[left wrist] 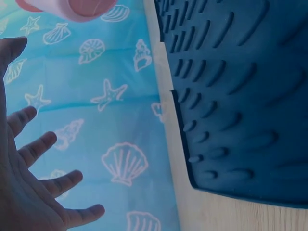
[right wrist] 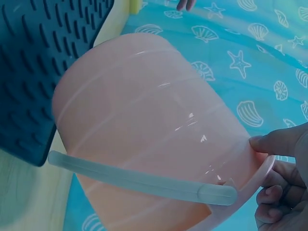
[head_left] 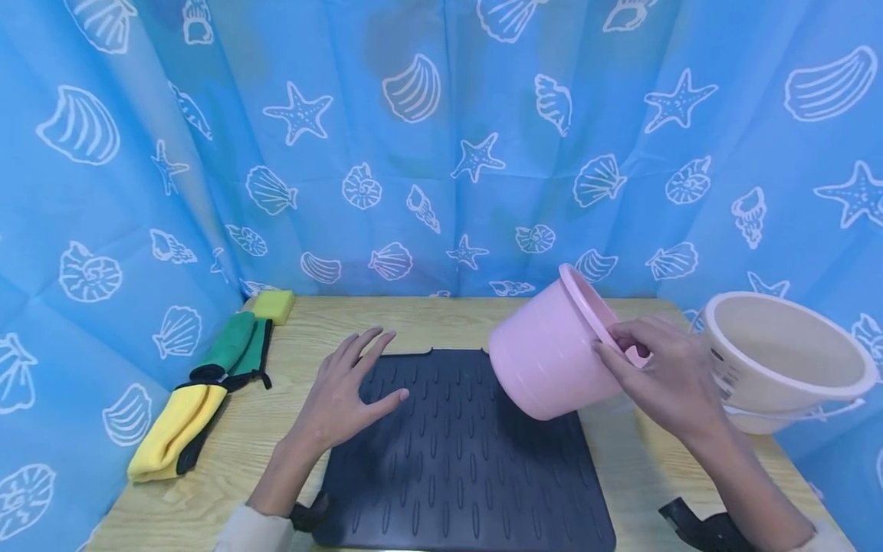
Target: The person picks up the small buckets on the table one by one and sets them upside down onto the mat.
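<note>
A pink plastic bucket is held tilted over the right half of a dark ridged mat, its mouth turned up and to the right. My right hand grips its rim. In the right wrist view the thumb presses the outer wall of the bucket just below the rim, and the other fingers curl at the rim. A pale carrying handle hangs across the bucket's side. Over the mat's left part, my left hand hovers with its fingers spread, holding nothing.
At the right edge of the wooden table stands a larger cream bucket. Along the left edge lie a folded yellow cloth, a rolled green cloth and a yellow sponge. A blue shell-print curtain surrounds the table's back and sides.
</note>
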`<state>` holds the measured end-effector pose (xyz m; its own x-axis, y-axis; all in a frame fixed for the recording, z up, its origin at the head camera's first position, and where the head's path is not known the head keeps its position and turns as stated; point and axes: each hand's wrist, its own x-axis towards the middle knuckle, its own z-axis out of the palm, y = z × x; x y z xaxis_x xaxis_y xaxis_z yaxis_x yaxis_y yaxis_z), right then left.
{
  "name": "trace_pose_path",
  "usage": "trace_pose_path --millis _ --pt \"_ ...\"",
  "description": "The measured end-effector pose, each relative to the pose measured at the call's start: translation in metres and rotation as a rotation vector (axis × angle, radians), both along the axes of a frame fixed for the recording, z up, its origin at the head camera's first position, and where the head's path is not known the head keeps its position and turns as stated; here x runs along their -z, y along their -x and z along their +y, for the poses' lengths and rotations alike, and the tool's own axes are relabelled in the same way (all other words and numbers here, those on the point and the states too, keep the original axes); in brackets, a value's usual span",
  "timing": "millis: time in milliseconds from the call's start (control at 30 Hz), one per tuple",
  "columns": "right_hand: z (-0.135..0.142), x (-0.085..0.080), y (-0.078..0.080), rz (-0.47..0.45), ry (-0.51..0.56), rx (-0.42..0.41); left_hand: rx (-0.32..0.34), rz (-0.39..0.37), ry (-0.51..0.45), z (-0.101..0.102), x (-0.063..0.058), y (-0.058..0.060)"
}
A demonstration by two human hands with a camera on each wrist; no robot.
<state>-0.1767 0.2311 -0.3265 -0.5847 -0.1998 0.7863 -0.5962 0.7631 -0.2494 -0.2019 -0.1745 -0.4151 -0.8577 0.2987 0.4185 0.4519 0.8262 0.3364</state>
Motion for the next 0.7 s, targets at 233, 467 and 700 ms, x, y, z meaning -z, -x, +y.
trace_pose_path --millis 233,467,700 --pt "-0.007 0.001 -0.003 -0.019 0.065 0.01 0.033 -0.001 -0.013 0.008 -0.001 0.003" --pt "-0.016 0.005 -0.005 -0.091 0.116 0.061 0.04 0.022 -0.02 0.016 0.0 0.005" --pt "-0.024 0.004 -0.004 -0.097 0.149 0.076 0.047 0.039 -0.02 0.024 -0.002 0.007"
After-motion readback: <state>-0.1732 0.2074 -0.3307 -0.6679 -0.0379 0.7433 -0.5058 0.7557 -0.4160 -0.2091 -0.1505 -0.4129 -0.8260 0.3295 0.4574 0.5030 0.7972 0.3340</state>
